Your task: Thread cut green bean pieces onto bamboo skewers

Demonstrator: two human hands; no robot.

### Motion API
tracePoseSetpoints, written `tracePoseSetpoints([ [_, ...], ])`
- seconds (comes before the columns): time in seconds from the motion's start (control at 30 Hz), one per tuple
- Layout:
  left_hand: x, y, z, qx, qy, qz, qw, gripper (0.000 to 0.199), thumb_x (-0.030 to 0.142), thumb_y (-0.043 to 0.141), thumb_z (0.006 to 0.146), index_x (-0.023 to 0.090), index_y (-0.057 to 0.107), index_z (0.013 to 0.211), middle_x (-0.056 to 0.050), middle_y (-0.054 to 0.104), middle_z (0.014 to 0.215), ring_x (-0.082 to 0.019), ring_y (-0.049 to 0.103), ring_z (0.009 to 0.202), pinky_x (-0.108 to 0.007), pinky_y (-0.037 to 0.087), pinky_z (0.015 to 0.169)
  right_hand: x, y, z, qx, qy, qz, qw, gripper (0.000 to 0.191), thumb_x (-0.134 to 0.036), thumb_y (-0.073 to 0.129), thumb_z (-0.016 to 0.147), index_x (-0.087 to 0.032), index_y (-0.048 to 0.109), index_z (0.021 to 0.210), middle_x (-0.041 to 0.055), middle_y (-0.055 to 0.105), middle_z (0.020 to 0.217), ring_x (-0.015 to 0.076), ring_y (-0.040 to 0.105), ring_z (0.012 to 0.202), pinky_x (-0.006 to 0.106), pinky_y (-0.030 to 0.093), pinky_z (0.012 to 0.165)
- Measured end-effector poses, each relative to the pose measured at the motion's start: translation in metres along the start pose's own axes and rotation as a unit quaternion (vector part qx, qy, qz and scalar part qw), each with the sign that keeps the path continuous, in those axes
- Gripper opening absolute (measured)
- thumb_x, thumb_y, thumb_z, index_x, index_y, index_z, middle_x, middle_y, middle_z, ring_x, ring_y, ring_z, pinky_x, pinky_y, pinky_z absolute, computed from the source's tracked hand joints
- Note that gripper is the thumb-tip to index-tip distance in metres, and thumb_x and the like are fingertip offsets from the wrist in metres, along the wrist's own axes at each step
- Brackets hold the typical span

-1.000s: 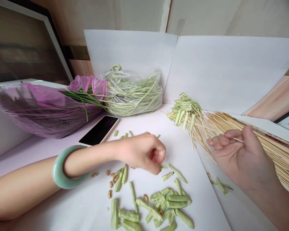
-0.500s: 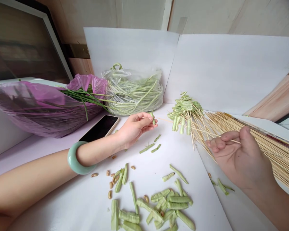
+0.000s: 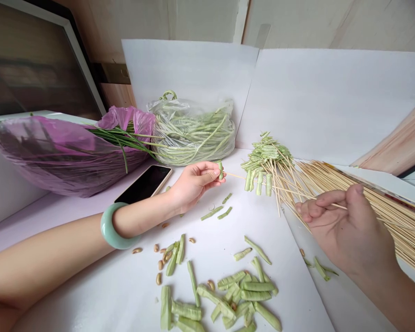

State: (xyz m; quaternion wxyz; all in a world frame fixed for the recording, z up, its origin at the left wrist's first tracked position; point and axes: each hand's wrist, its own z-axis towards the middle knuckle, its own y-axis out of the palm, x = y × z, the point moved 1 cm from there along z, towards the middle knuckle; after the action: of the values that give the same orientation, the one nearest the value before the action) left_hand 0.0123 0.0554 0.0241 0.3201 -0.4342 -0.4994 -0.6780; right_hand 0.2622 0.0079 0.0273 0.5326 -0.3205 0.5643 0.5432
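Observation:
Between the thumb and fingers of my left hand (image 3: pixel 197 184) is a short green bean piece (image 3: pixel 221 170), held upright. The tip of a thin wooden skewer (image 3: pixel 234 175) meets that piece; whether it has gone in I cannot tell. Several cut bean pieces (image 3: pixel 259 183) hang crosswise along the skewer. My right hand (image 3: pixel 346 226), palm up, pinches the skewer's other end between thumb and fingers. Below the hands lies a loose heap of cut bean pieces (image 3: pixel 256 286), with small brown bean seeds (image 3: pixel 158 278) scattered among them.
Filled skewers (image 3: pixel 268 152) are piled behind the held one, and bare skewers (image 3: pixel 394 216) lie at right. A clear bag of long beans (image 3: pixel 197 133), a purple bag (image 3: pixel 65 157) with green stalks and a phone (image 3: pixel 143 183) stand or lie at back left.
The skewer has shifted slightly left with its bean pieces, and its tip now meets the piece in my left hand. That piece has turned more upright. Both hands stay nearly in place.

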Motion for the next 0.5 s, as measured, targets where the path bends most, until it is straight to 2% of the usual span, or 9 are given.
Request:
tracePoseSetpoints([
  [0.5, -0.0012, -0.001, -0.0004, 0.016, 0.003, -0.006, 1.0, 0.008, 0.016, 0.071, 0.071, 0.012, 0.064, 0.072, -0.002, 0.065, 0.069, -0.01, 0.06, 0.067, -0.024, 0.045, 0.071, -0.0024, 0.003, -0.0049, 0.0, -0.034, -0.014, 0.999, 0.045, -0.066, 0.067, 0.059, -0.023, 0.063, 0.046, -0.0019, 0.05, 0.041, 0.0119, 0.052, 0.045, 0.033, 0.051, 0.059],
])
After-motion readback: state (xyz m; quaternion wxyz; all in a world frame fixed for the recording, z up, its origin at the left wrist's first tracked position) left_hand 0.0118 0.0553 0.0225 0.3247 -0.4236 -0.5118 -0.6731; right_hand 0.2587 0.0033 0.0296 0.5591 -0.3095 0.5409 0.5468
